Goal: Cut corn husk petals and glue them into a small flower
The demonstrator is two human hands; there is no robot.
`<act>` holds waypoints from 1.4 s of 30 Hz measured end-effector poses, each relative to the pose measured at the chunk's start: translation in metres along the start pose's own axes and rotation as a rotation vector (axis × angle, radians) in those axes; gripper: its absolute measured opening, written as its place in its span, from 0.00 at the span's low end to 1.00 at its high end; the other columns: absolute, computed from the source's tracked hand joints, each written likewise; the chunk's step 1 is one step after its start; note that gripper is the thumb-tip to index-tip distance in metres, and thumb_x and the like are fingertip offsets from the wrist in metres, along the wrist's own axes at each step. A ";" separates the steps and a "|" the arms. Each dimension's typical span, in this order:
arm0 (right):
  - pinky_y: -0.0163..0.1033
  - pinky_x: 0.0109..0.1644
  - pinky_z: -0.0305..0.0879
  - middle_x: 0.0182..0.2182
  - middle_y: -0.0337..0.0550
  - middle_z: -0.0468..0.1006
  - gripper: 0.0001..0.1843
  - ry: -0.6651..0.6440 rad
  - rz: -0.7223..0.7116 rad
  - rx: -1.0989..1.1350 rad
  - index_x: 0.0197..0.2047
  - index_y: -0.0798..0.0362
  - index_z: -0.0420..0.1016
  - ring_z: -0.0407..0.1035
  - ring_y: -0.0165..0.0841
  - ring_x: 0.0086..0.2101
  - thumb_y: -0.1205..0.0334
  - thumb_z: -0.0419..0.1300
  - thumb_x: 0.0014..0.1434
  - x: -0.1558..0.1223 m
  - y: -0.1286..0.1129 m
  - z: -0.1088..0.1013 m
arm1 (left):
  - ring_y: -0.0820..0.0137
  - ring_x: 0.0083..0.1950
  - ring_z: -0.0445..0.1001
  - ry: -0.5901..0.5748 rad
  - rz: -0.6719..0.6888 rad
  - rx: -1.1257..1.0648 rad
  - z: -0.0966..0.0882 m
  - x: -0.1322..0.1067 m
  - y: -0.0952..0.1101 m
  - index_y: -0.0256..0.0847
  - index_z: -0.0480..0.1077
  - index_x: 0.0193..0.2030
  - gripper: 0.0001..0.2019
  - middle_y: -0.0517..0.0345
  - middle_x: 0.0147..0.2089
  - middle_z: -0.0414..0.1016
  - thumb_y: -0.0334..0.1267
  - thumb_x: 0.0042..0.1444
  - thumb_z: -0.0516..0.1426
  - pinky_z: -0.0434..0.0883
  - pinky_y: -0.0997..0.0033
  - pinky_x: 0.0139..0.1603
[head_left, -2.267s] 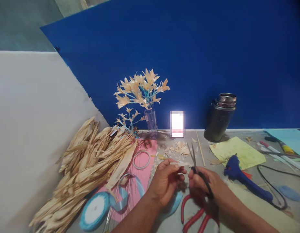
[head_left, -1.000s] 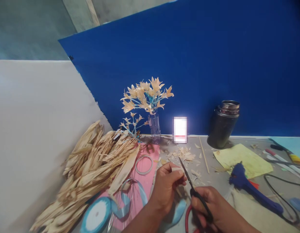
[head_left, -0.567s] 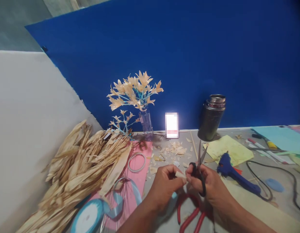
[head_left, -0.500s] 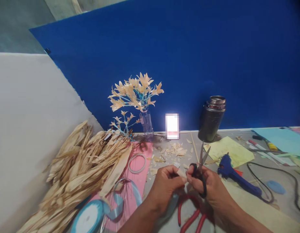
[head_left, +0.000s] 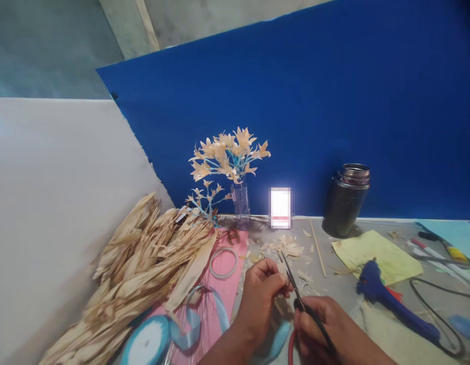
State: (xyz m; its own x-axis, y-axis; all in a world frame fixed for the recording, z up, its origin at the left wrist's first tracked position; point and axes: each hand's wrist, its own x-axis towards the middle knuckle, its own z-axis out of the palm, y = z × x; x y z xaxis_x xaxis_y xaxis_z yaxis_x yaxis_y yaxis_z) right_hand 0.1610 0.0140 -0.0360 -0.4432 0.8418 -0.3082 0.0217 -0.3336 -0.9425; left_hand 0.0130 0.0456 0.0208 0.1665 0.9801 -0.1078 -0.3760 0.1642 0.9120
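My left hand (head_left: 258,294) pinches a small pale piece of corn husk (head_left: 281,268) between thumb and fingers. In my right hand (head_left: 322,317) is a pair of scissors (head_left: 292,283) with black handles. Its blades point up and to the left, slightly apart, right beside the husk piece. Whether they touch it I cannot tell. Below my right hand a red handle (head_left: 291,349) shows, the rest of that tool being covered. Scraps of husk (head_left: 288,247) lie on the table just beyond my hands.
Dried corn husks (head_left: 151,274) are heaped at left, beside a blue ribbon roll (head_left: 146,342) and pink sheet (head_left: 235,276). Husk flowers (head_left: 223,152) stand in a clear vase (head_left: 240,203). A dark flask (head_left: 345,203), yellow paper (head_left: 383,253) and blue glue gun (head_left: 394,304) are at right.
The scissors have swung from upright to tilted left, and their blades now lie beside the husk piece. My right hand has dropped and turned. The whole view has shifted slightly.
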 end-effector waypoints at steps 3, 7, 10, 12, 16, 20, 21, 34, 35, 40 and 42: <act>0.29 0.18 0.53 0.18 0.38 0.72 0.36 0.016 -0.012 -0.011 0.26 0.53 0.65 0.63 0.25 0.16 0.24 0.63 0.44 0.000 0.002 0.000 | 0.73 0.26 0.68 0.013 0.005 0.017 -0.001 0.000 -0.001 0.39 0.66 0.24 0.05 0.58 0.23 0.72 0.33 0.45 0.60 0.63 0.72 0.32; 0.29 0.18 0.54 0.17 0.37 0.72 0.35 0.035 -0.013 0.014 0.26 0.52 0.64 0.64 0.26 0.16 0.26 0.65 0.45 -0.003 0.000 0.003 | 0.73 0.25 0.68 0.030 -0.006 0.010 -0.001 0.000 -0.002 0.40 0.66 0.24 0.06 0.59 0.22 0.72 0.32 0.44 0.61 0.63 0.72 0.31; 0.28 0.17 0.51 0.16 0.37 0.72 0.32 0.059 0.005 -0.014 0.25 0.52 0.64 0.62 0.25 0.15 0.30 0.65 0.48 -0.005 -0.005 0.004 | 0.73 0.25 0.68 0.030 -0.023 -0.009 0.000 0.000 -0.001 0.40 0.65 0.24 0.06 0.59 0.22 0.72 0.32 0.43 0.61 0.63 0.73 0.31; 0.27 0.16 0.48 0.15 0.38 0.72 0.29 0.070 0.019 -0.041 0.24 0.52 0.65 0.60 0.23 0.14 0.34 0.66 0.49 -0.005 -0.008 0.004 | 0.73 0.25 0.68 0.025 -0.027 -0.022 0.001 0.000 0.000 0.40 0.65 0.24 0.07 0.59 0.22 0.71 0.32 0.43 0.61 0.64 0.72 0.31; 0.27 0.14 0.44 0.13 0.36 0.70 0.26 0.075 0.043 -0.036 0.22 0.52 0.64 0.54 0.21 0.12 0.39 0.67 0.49 -0.004 -0.008 0.003 | 0.72 0.26 0.69 0.015 -0.024 -0.030 0.001 -0.001 0.001 0.40 0.66 0.24 0.08 0.59 0.22 0.72 0.34 0.43 0.62 0.64 0.72 0.32; 0.28 0.14 0.41 0.11 0.35 0.68 0.26 0.049 0.036 -0.011 0.21 0.51 0.64 0.52 0.21 0.11 0.39 0.67 0.48 -0.002 -0.002 0.001 | 0.72 0.26 0.69 0.002 -0.021 -0.028 0.001 -0.002 0.003 0.40 0.66 0.24 0.08 0.58 0.22 0.72 0.34 0.43 0.63 0.66 0.71 0.33; 0.28 0.14 0.41 0.11 0.35 0.68 0.27 0.049 0.031 -0.012 0.21 0.52 0.64 0.52 0.20 0.11 0.39 0.68 0.48 -0.001 -0.001 0.001 | 0.72 0.26 0.69 0.003 -0.019 -0.023 0.001 -0.002 0.003 0.40 0.66 0.24 0.07 0.58 0.22 0.72 0.34 0.43 0.62 0.66 0.71 0.34; 0.30 0.15 0.44 0.14 0.35 0.66 0.36 -0.006 -0.011 -0.053 0.23 0.52 0.64 0.55 0.23 0.14 0.24 0.61 0.48 -0.002 0.004 0.000 | 0.72 0.26 0.70 0.016 -0.010 -0.034 0.003 -0.002 0.002 0.40 0.66 0.24 0.06 0.59 0.22 0.72 0.33 0.45 0.61 0.66 0.70 0.34; 0.29 0.16 0.44 0.14 0.36 0.67 0.35 0.003 -0.013 -0.062 0.23 0.52 0.65 0.56 0.23 0.14 0.24 0.61 0.48 -0.003 0.003 0.000 | 0.72 0.26 0.70 0.020 -0.009 -0.036 0.003 -0.002 0.002 0.40 0.66 0.24 0.07 0.59 0.22 0.72 0.33 0.45 0.61 0.66 0.70 0.34; 0.28 0.16 0.45 0.15 0.36 0.68 0.30 0.050 0.003 -0.064 0.23 0.52 0.63 0.55 0.22 0.14 0.33 0.64 0.52 -0.006 -0.007 0.006 | 0.72 0.26 0.69 0.040 -0.008 -0.037 0.002 -0.001 -0.001 0.40 0.65 0.24 0.08 0.60 0.22 0.71 0.34 0.44 0.62 0.66 0.70 0.33; 0.27 0.16 0.45 0.14 0.35 0.68 0.28 0.068 0.013 -0.061 0.23 0.52 0.63 0.54 0.22 0.14 0.36 0.65 0.52 -0.006 -0.009 0.007 | 0.72 0.25 0.69 0.047 -0.015 -0.038 0.002 0.000 -0.001 0.40 0.65 0.24 0.08 0.61 0.22 0.70 0.34 0.44 0.62 0.66 0.71 0.33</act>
State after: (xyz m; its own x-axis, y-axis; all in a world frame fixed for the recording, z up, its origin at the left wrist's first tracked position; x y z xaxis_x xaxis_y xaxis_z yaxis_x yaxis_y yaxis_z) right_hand 0.1571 0.0086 -0.0251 -0.3807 0.8652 -0.3264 0.0820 -0.3200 -0.9439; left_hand 0.0151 0.0449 0.0204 0.1295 0.9815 -0.1408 -0.4083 0.1822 0.8945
